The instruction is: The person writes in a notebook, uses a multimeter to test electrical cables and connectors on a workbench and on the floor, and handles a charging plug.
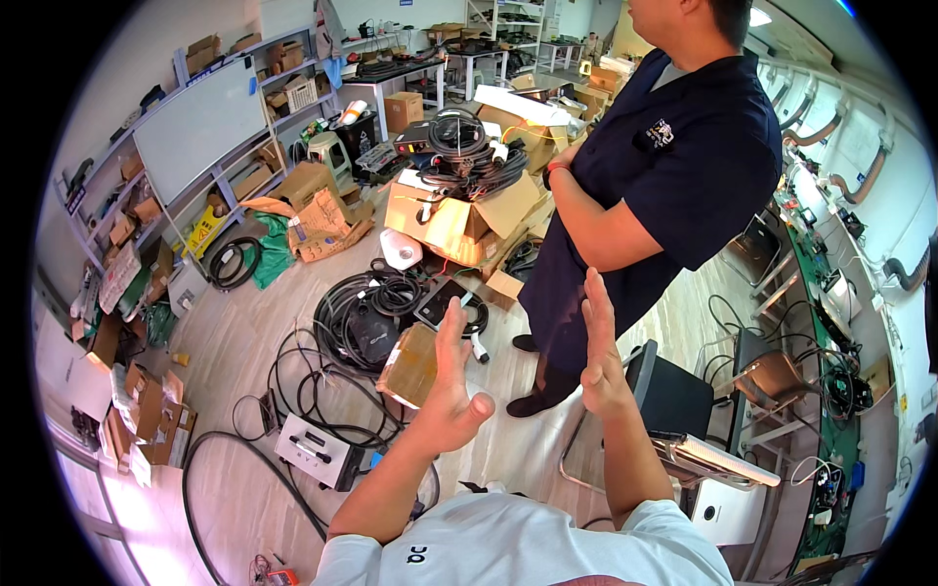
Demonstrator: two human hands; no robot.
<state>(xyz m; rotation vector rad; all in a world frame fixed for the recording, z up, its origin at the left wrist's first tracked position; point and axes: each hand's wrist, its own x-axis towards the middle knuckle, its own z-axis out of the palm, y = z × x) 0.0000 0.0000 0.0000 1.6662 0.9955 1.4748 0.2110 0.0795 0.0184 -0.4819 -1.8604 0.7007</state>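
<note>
My left hand (452, 381) and my right hand (603, 361) are raised in front of me, apart, palms turned toward each other and fingers stretched upward. Both hold nothing. Behind my left hand in the view are a cardboard box (399, 366) and coiled black cables (342, 313) on the floor. My right hand appears in front of the dark clothing of another person (674, 186), who stands facing left with arms folded. I cannot tell that either hand touches anything.
A black chair (667, 396) stands at my right, beside a long green bench (819, 293) with electronics. A metal-cased unit (313, 449) and loose cables lie low at left. Cardboard boxes piled with cables (435, 215) fill the middle. Shelving (283, 73) and a whiteboard (191, 122) line the left.
</note>
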